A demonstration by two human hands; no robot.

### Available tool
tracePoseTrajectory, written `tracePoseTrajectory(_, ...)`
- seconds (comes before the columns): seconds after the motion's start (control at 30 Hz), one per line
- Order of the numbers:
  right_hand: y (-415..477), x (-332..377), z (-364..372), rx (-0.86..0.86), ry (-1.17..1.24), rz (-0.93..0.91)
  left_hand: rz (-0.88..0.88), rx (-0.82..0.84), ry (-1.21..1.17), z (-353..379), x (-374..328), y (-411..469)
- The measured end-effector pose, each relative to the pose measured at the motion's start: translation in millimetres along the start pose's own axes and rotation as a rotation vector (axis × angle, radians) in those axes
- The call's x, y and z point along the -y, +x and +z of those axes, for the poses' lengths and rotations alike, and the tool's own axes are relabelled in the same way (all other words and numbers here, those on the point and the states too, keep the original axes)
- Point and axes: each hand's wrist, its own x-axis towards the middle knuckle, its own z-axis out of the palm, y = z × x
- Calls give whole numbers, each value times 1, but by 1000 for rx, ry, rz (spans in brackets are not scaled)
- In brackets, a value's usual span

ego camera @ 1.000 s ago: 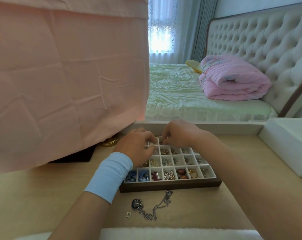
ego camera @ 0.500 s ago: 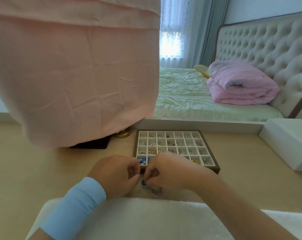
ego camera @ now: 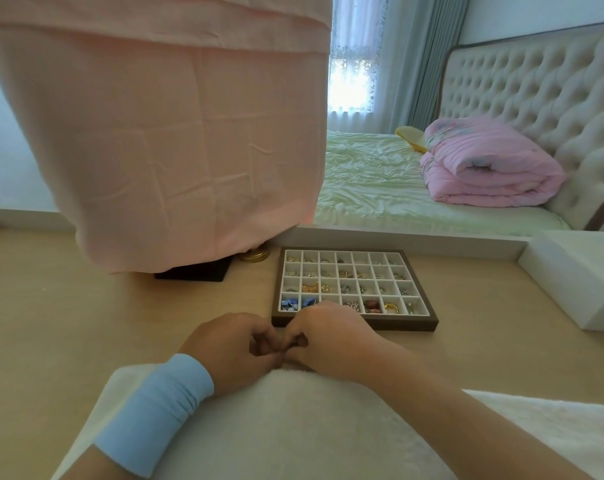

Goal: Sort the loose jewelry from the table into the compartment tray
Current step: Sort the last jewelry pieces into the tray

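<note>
We judge the sorting well advanced. Most cells of the tray [ego camera: 356,324] already hold jewelry [ego camera: 310,288]: gold pieces in the middle rows, blue stones [ego camera: 289,304] in the cell at its lower left corner, small silver bits across the rest. A few cells in the top row look nearly bare. We see no loose piece on the open table [ego camera: 86,323], though the fleece [ego camera: 293,427] along the bottom of the frame and our own hands may hide some.

Our left hand [ego camera: 234,351] and right hand [ego camera: 331,344] sit together at lower centre, just below the tray's lower left corner. Both have curled fingers and their tips meet. Something dark shows between the right fingers, but we cannot tell whether it is a piece pinched there or only shadow. So one item may be left to place.

The tray lies flat at centre right, its long axis running left to right across the frame, a long side facing us. Which way any held piece points we cannot tell.
</note>
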Motion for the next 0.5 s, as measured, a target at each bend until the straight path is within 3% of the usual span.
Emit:
tracePoseTrajectory(0.13, -1, -2, 0, -95, 16, -6, -15, -59, -61, 6, 0, 2)
tracePoseTrajectory(0.33, -1, -16, -10, -374, 189, 43, -52, -354, -629, 16, -14, 6)
tracePoseTrajectory(0.5, 0, -35, -26, -426, 364, 73, -51, -390, -784, 11, -38, 25)
